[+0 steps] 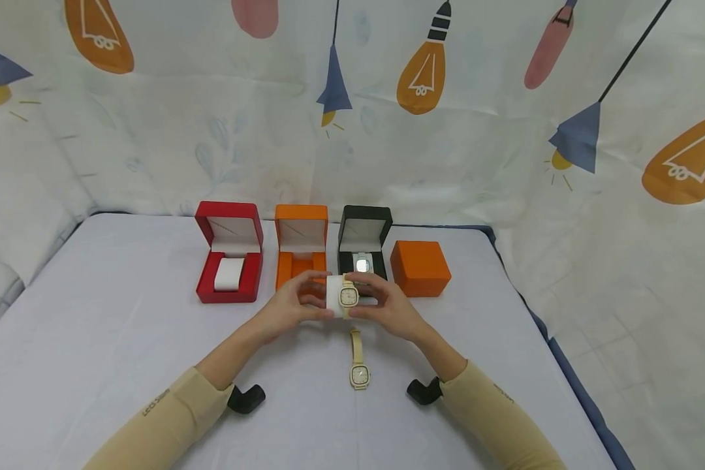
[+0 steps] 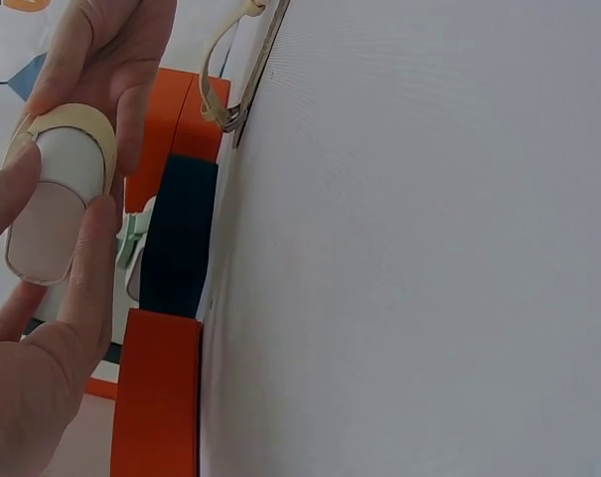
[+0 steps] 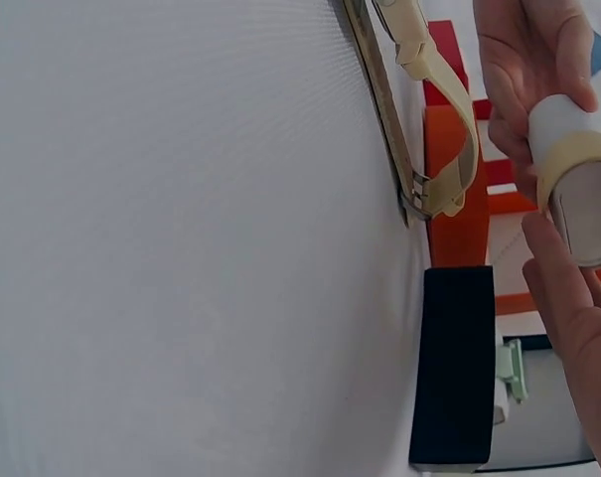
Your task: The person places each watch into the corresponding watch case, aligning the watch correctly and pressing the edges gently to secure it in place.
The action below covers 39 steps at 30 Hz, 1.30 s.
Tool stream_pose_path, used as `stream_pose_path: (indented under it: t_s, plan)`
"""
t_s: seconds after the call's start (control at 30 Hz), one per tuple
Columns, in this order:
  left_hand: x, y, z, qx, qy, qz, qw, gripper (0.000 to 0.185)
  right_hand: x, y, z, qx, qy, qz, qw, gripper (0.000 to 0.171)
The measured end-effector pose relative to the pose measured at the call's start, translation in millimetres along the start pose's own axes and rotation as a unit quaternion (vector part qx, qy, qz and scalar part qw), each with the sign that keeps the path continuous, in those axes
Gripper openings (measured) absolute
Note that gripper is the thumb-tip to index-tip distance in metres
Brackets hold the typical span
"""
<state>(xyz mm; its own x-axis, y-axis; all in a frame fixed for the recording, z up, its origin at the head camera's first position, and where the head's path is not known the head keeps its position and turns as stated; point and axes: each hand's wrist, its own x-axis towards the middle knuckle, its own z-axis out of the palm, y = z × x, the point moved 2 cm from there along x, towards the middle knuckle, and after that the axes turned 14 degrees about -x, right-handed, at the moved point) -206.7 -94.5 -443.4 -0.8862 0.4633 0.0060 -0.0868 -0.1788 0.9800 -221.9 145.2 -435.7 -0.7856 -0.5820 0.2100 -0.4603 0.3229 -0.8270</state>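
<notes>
A white watch cushion (image 1: 333,297) is held up in front of the boxes, a cream-strapped wristwatch (image 1: 348,297) around its right part. My left hand (image 1: 288,308) grips the cushion's left side between thumb and fingers. On the other side, my right hand (image 1: 395,309) pinches the wristwatch on the cushion, thumb below and fingers above. The left wrist view shows the cream strap (image 2: 93,121) looped round the cushion (image 2: 47,229). A second cream wristwatch (image 1: 360,375) lies on the table below the hands. Behind them stands an orange watch box (image 1: 284,264), lid up, with no cushion visible inside.
An opened red box (image 1: 250,281) with a white cushion stands at the left. Partly behind my right hand is an opened dark box (image 1: 378,261) holding a pale watch (image 1: 363,262). A closed orange box (image 1: 420,269) stands to its right. A printed curtain (image 1: 223,98) hangs behind the table.
</notes>
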Motion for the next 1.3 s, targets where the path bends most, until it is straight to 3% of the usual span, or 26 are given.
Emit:
stream_pose_path:
  t_s: [0.6, 0.97, 1.3]
  plan:
    - [1.1, 2.0, -3.7, 0.006, 0.013, 0.005, 0.9999, 0.073, 6, 3, 1, 0.003, 0.000, -0.005, 1.000, 0.061]
    - [2.6, -0.2, -1.3, 0.003, 0.005, 0.013, 0.9999, 0.073, 12, 1, 7, 0.013, -0.025, -0.002, 1.000, 0.061]
    - [2.6, -3.6, 0.0, -0.001, 0.009, 0.012, 0.9999, 0.073, 12, 0, 8, 0.013, -0.015, 0.002, 1.000, 0.060]
